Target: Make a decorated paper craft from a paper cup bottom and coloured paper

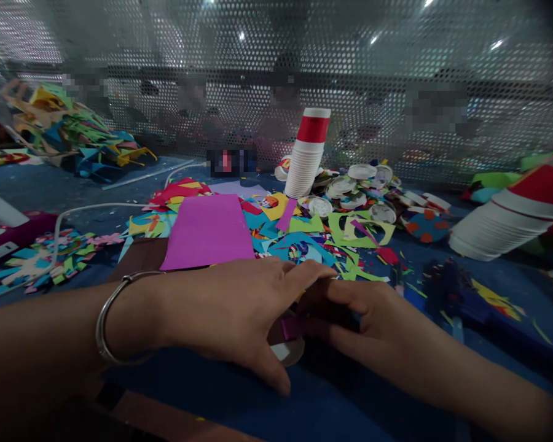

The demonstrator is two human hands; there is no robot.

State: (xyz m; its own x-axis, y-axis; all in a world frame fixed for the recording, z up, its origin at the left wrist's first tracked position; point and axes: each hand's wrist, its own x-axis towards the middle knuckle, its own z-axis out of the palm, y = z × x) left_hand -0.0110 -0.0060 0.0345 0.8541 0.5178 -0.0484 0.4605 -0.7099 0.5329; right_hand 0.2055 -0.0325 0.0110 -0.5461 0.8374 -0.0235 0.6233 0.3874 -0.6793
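Note:
My left hand [239,307], with a silver bangle at its wrist, is spread over a round white-edged piece [289,353] with a dark brown face, low on the blue table. Its thumb stretches down beside the piece and its forefinger reaches across to my other hand; the remaining fingers are mostly hidden. My right hand [350,313] has its fingers closed on a small purple paper strip [292,328] lying over the brown face. The fingertips are partly in shadow. Just beyond the left hand lies a purple paper sheet [209,230], partly over a dark brown sheet [138,258].
A tall stack of paper cups [305,156] stands behind paper scraps [304,242] and round lids [341,190]. Another cup stack [511,215] leans at right, near a dark blue glue gun [479,307]. At left are a power strip [13,239] and its white cable [92,206]. Perforated metal [239,73] closes the back.

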